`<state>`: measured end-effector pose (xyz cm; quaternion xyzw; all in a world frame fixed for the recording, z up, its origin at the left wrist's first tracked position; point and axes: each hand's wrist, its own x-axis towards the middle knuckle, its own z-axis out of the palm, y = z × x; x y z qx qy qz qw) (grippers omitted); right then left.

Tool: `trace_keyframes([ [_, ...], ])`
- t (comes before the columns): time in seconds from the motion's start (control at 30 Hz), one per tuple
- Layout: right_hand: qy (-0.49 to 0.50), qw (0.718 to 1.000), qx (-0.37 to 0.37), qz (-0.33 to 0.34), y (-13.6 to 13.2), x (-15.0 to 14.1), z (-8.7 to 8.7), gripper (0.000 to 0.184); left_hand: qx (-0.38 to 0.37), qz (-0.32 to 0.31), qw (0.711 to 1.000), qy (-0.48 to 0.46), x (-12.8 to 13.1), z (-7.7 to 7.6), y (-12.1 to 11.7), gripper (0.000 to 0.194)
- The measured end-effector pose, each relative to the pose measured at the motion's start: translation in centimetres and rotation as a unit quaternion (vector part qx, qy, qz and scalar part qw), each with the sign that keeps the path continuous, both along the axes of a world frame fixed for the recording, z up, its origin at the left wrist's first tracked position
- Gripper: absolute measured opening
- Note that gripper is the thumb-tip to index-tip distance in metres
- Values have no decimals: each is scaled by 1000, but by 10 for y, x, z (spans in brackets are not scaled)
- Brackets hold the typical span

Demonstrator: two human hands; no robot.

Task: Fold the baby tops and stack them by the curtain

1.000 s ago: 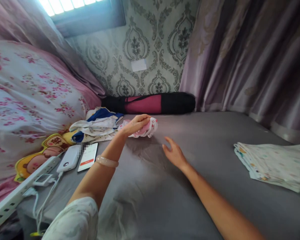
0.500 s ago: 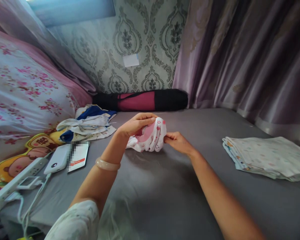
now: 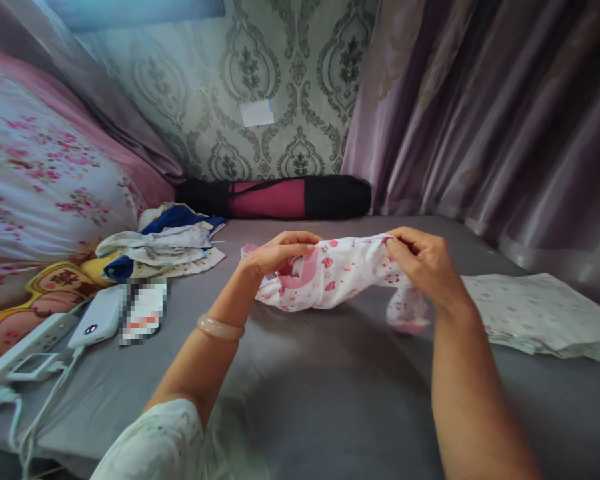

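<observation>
A small white baby garment (image 3: 340, 277) with pink prints and pink trim hangs stretched between my two hands, just above the grey bed sheet (image 3: 330, 393). My left hand (image 3: 275, 253) pinches its left end, fingers closed on the cloth; a pale bangle sits on that wrist. My right hand (image 3: 425, 263) grips the right end, fingers closed, and a loose part of the garment dangles below it.
A heap of crumpled clothes (image 3: 163, 247) lies at the left, by a floral quilt (image 3: 40, 180). A power bank (image 3: 96, 325), a phone (image 3: 143, 310) and a power strip (image 3: 23, 343) lie near the left edge. Folded printed cloths (image 3: 540, 313) are stacked at the right. A black and magenta roll (image 3: 275, 198) rests against the wall.
My left hand lifted the garment off the pile and brought it toward me. My right hand came up, took its other end and pulled it out to the right.
</observation>
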<state>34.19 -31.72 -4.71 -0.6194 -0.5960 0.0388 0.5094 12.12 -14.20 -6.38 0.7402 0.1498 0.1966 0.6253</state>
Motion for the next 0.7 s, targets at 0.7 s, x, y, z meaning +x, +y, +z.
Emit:
trace_keyframes([
  [0.7, -35, 979, -164, 118, 46, 19, -71, 33, 156, 55, 972, 169, 63, -48, -6, 25],
])
